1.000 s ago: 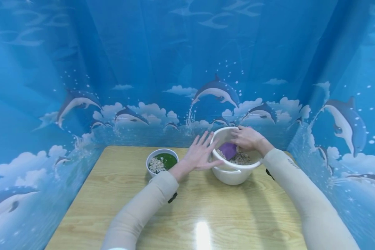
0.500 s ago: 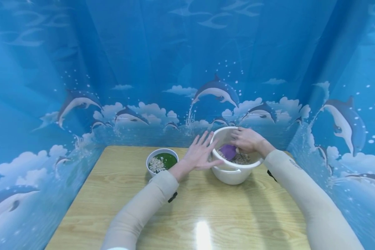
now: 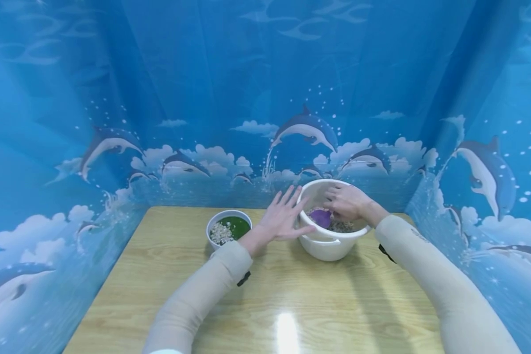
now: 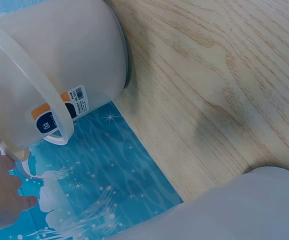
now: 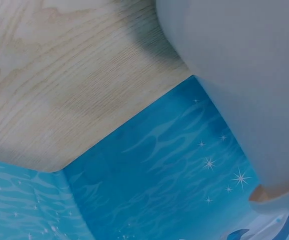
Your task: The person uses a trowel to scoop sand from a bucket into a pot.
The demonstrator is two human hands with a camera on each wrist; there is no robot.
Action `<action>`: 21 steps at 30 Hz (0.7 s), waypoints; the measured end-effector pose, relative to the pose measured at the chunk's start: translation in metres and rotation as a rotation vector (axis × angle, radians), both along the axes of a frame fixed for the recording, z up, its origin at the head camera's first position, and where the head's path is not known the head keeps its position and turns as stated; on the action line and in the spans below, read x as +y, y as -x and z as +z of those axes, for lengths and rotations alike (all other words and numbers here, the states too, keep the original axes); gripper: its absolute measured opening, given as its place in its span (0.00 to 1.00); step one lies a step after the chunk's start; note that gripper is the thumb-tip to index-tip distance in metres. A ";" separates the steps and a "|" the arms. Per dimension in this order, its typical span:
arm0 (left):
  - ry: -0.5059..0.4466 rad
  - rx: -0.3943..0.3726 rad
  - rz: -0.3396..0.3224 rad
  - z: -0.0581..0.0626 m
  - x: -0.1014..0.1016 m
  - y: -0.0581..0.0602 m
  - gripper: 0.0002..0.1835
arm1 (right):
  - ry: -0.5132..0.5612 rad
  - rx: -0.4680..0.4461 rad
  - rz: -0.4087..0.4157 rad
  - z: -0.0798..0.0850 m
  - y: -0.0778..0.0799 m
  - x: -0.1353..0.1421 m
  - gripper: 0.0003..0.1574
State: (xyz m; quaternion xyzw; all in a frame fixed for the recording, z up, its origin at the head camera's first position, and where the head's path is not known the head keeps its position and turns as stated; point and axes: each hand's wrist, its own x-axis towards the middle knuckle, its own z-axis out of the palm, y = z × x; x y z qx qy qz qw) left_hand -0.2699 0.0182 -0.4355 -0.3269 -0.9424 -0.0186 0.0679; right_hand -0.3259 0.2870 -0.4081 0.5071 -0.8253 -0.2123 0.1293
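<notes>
A white bucket (image 3: 327,250) stands toward the back right of the table, with pale and brown grain-like flakes (image 3: 341,226) inside. In the head view my right hand (image 3: 346,201) reaches in over its rim and holds a purple scoop (image 3: 320,218), whose handle is hidden by the fingers. The scoop's bowl lies low against the flakes. My left hand (image 3: 280,217) rests at the bucket's left rim, fingers straight and spread. The left wrist view shows the bucket's side with a label (image 4: 59,110) and its bail handle (image 4: 34,75). My right hand is out of the right wrist view.
A small white bowl (image 3: 210,240), green inside with pale flakes on its left part, stands left of the bucket. The wooden table (image 3: 265,305) ends close behind both containers. Blue dolphin-print curtains (image 3: 256,88) surround it at the back and sides.
My right hand has lowered slightly inside the bucket, and the scoop has shifted a little left and down. The left hand has stayed in place.
</notes>
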 end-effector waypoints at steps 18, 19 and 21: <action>-0.018 -0.001 -0.006 -0.002 -0.001 -0.001 0.54 | 0.035 0.018 0.020 -0.001 -0.005 -0.001 0.16; -0.019 -0.003 -0.006 -0.002 -0.001 -0.001 0.54 | 0.035 0.015 0.019 -0.001 -0.005 0.000 0.16; -0.022 -0.011 -0.004 -0.002 -0.001 -0.001 0.54 | 0.027 0.006 0.012 -0.001 -0.005 0.000 0.16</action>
